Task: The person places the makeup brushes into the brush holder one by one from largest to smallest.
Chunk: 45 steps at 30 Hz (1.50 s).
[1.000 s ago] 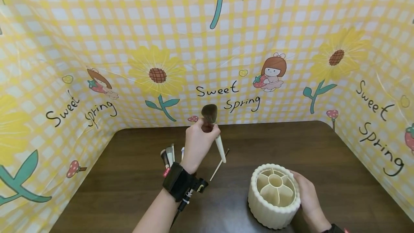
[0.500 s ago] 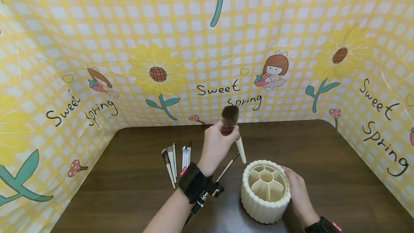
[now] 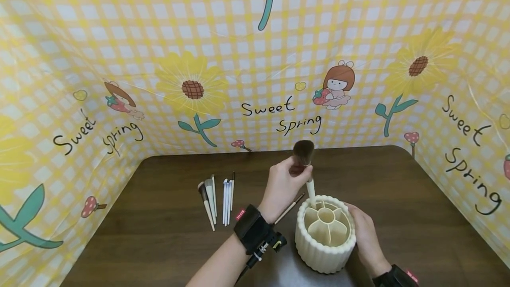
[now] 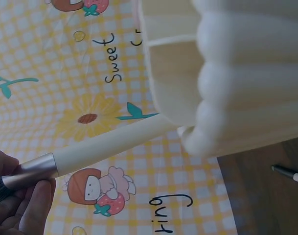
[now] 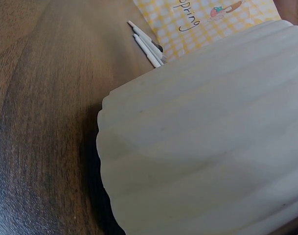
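My left hand [image 3: 284, 187] pinches a large makeup brush [image 3: 311, 188] near its metal ferrule, dark bristles up and cream handle pointing down. The handle's lower end reaches the far-left rim of a cream, scalloped brush holder [image 3: 324, 254], over an outer compartment. In the left wrist view, the brush handle [image 4: 109, 147] runs to the holder's mouth, where its end is hidden. My right hand [image 3: 366, 236] grips the holder's right side, its fingers partly hidden behind the wall. Close up, the holder's ribbed wall [image 5: 202, 147] fills most of the right wrist view.
On the dark wooden table [image 3: 159, 242], several thicker brushes [image 3: 209, 203] lie left, beside several slim ones [image 3: 228, 203]. One thin brush [image 3: 288, 209] lies between my left wrist and the holder. A yellow checked cloth [image 3: 239, 70] walls off the back and sides.
My left hand has carried the brush rightward and down, to the holder's rim. The holder and right hand have shifted slightly left. The slim brushes have come into view.
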Motion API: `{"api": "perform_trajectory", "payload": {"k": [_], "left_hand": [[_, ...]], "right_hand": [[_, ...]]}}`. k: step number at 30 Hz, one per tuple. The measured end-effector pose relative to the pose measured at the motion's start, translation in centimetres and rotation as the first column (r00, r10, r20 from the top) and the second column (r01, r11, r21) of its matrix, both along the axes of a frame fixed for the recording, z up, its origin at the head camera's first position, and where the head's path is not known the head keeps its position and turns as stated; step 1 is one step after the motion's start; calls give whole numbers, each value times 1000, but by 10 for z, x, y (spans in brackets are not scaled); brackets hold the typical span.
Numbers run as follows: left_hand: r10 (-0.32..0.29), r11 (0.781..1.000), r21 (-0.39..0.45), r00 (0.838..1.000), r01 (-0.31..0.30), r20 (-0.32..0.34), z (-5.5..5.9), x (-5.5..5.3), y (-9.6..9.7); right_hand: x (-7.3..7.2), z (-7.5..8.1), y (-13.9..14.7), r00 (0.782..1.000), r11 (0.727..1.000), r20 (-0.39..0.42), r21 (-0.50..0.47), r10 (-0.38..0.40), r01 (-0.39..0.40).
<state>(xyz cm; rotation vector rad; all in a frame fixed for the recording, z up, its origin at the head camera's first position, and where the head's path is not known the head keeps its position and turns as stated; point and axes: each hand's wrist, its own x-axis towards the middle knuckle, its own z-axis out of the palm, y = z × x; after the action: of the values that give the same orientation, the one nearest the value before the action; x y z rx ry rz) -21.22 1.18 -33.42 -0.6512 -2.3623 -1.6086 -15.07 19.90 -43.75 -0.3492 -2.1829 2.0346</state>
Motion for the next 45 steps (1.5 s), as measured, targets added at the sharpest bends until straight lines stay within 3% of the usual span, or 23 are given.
{"api": "perform_trajectory", "payload": {"k": [10,19,34,45], "left_hand": [[-54,997,-51,995,58,80,-16,2,7],[-87,993,-65,977,101,195,-31,3,10],[-126,980,-127,974,151,187,-49,6,14],[-133,976,-147,976,159,172,-49,6,14]], "right_hand": [[-1,0,0,1000,1000,-13,-5,-7,7],[-1,-1,-1,999,1000,-32,3,0,0],[1,-1,-1,999,999,-30,-35,-19,18],[1,-2,-1,999,999,-42,-45,-19,17]]}}
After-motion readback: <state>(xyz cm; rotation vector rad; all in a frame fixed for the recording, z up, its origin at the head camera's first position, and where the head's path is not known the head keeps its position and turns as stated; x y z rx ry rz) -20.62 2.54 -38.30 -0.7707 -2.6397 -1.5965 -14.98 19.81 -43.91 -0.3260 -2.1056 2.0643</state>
